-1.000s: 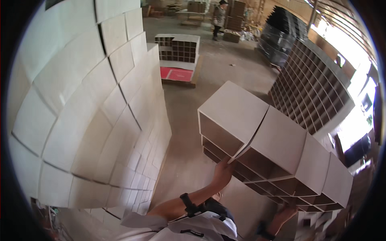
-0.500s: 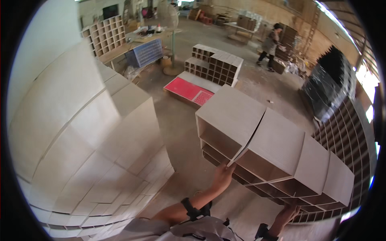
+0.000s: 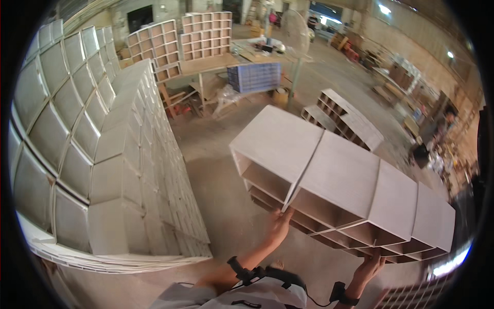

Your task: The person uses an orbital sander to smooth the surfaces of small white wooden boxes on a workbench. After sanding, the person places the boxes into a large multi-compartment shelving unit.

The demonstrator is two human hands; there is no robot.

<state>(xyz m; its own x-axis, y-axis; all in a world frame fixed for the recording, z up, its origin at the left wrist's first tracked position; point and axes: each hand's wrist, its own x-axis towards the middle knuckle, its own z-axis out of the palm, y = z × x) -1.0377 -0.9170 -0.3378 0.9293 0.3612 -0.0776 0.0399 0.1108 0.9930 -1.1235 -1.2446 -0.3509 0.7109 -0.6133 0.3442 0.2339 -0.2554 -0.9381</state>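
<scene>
Two hands carry a long pale cubby shelf unit (image 3: 342, 180) held up above the floor (image 3: 221, 206).
Its long axis runs left to right; left hand (image 3: 280, 226) fingers clamp the near-left edge, right hand (image 3: 369, 268) grips underneath (fingers mostly hidden). Stacked units (image 3: 118, 165) crowd the left; open floor lies ahead.

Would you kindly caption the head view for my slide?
Both hands, left hand and right hand, carry a white cubby shelf unit past stacked units.

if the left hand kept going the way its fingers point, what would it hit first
The left hand already touches it: its fingers point up into the lower front edge of the pale wooden cubby shelf unit, at a thin divider panel. Nothing lies between them.
</scene>
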